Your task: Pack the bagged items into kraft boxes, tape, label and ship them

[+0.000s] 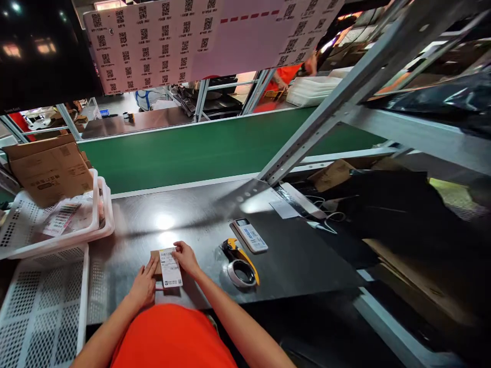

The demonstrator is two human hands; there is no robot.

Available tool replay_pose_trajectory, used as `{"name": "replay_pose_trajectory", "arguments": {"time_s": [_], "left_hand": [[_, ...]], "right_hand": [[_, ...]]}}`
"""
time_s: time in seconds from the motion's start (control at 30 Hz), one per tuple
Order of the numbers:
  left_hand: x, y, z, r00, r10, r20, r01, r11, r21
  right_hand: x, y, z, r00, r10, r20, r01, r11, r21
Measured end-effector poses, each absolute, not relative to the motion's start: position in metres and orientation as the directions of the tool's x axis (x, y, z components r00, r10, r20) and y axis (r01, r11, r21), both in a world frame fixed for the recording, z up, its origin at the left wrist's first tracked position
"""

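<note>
A small brown cardboard box [155,255] lies on the metal table in front of me, a white printed shipping label [171,271] over most of its top. My left hand [144,282] holds the box from the left side, fingers along its upper face and thumb near its lower edge. At the label's upper right edge, my right hand [186,258] has its fingers closed on the paper. The label covers much of the box. To the right lies a yellow tape dispenser [242,263] with a roll of tape, and beyond it a phone-like handheld device [251,235].
White plastic baskets [86,286] stand at the left, with an opened carton [51,171] and bagged items in the upper one. Behind the table [203,204] runs a green conveyor belt [184,153]. A slanted metal post [314,117] rises at right. A QR-code board [245,46] hangs above.
</note>
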State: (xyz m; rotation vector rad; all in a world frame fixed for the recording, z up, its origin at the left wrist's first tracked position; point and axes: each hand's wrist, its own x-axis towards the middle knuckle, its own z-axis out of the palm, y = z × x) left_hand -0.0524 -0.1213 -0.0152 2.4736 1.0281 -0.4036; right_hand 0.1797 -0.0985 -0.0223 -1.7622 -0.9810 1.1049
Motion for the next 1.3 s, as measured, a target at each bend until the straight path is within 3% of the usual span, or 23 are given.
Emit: {"name": "replay_pose_trajectory", "arguments": {"time_s": [0.23,0.43,0.5,0.57,0.67,0.8,0.93,1.2,1.3], "left_hand": [[-0.054,-0.123,-0.016,0.672,0.594,-0.443,0.727,-0.643,0.241],[-0.053,-0.125,-0.014,0.656,0.605,-0.452,0.747,-0.606,0.272],[-0.054,-0.124,-0.013,0.653,0.606,-0.454,0.751,-0.594,0.288],[-0.055,-0.123,-0.013,0.654,0.611,-0.445,0.752,-0.587,0.3],[-0.058,-0.122,-0.017,0.671,0.604,-0.429,0.735,-0.62,0.276],[-0.06,-0.119,-0.022,0.699,0.59,-0.405,0.709,-0.646,0.283],[-0.061,-0.117,-0.022,0.695,0.594,-0.405,0.716,-0.623,0.315],[-0.057,-0.12,-0.019,0.671,0.629,-0.392,0.741,-0.569,0.355],[-0.056,-0.123,-0.023,0.67,0.644,-0.369,0.74,-0.539,0.402]], "right_hand": [[0.175,-0.103,-0.037,0.253,0.954,-0.159,0.497,-0.269,-0.825],[0.146,-0.121,-0.041,0.169,0.986,-0.006,0.759,-0.134,-0.638],[0.141,-0.13,-0.044,0.047,0.998,0.041,0.81,-0.014,-0.586],[0.144,-0.141,-0.048,-0.183,0.98,0.072,0.835,0.194,-0.515],[0.163,-0.154,-0.057,-0.395,0.918,0.035,0.849,0.379,-0.369],[0.178,-0.151,-0.061,-0.284,0.958,-0.049,0.929,0.263,-0.26],[0.16,-0.128,-0.055,-0.254,0.965,-0.068,0.936,0.227,-0.269],[0.173,-0.097,-0.048,-0.292,0.953,-0.082,0.927,0.26,-0.271],[0.184,-0.101,-0.048,-0.372,0.924,-0.088,0.905,0.34,-0.256]]}}
